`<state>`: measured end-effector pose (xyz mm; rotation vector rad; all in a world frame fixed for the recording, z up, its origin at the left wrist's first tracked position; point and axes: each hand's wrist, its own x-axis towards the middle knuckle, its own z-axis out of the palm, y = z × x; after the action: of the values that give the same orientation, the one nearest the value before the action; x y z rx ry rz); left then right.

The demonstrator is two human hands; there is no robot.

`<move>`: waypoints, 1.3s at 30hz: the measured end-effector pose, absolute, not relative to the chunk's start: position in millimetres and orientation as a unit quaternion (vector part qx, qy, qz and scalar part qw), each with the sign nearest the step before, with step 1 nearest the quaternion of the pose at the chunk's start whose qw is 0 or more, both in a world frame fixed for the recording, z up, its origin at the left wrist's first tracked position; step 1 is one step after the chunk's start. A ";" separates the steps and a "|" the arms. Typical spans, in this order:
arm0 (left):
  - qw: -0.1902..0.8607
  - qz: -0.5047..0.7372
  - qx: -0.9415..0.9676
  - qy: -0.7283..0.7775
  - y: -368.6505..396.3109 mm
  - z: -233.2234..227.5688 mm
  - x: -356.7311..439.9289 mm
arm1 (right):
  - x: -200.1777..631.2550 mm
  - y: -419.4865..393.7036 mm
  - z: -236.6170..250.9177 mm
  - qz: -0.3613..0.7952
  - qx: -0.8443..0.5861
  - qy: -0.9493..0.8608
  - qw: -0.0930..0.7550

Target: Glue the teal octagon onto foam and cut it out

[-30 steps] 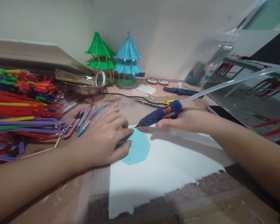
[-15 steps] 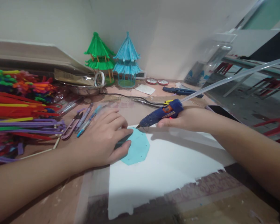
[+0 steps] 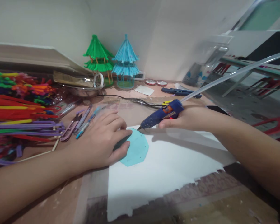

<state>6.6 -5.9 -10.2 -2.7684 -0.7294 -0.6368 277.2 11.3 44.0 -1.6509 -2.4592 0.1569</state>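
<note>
A light-blue octagon (image 3: pixel 137 149) is laid on the far left corner of a white sheet (image 3: pixel 168 168), which is spread on the counter (image 3: pixel 49 207). It is held down at its left side by the left hand (image 3: pixel 107 133), whose grip is moderately wide, thumb and forefinger parted on its surface. A blue glue gun (image 3: pixel 158 116) is held in the closed grip of the right hand (image 3: pixel 180 119); its nozzle is pointed at the octagon's far edge, though contact cannot be made out. A long clear glue stick (image 3: pixel 224 76) is lodged in the gun's rear. Green (image 3: pixel 99 49) and blue model pavilions (image 3: pixel 126 56) are stood by the counter's back edge, with a utility knife (image 3: pixel 180 92) set farther right. Coloured pipe cleaners (image 3: pixel 21 109) are heaped toward the left edge.
</note>
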 end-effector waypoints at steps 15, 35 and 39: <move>0.105 -0.218 -0.936 -0.254 -6.3 -9.6 6.8 | 280.8 11.9 52.8 0.093 -0.575 -0.811 0.050; 0.111 -0.213 -0.938 -0.248 -4.5 -8.3 6.4 | 285.9 12.8 53.8 0.115 -0.588 -0.799 0.053; 0.110 -0.213 -0.939 -0.246 -3.9 -8.4 7.2 | 289.3 16.1 53.3 0.065 -0.604 -0.793 0.053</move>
<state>7.2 -3.9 -8.4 -2.7599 -0.7221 -0.6272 289.3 16.1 53.3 -1.8367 -2.4100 0.1966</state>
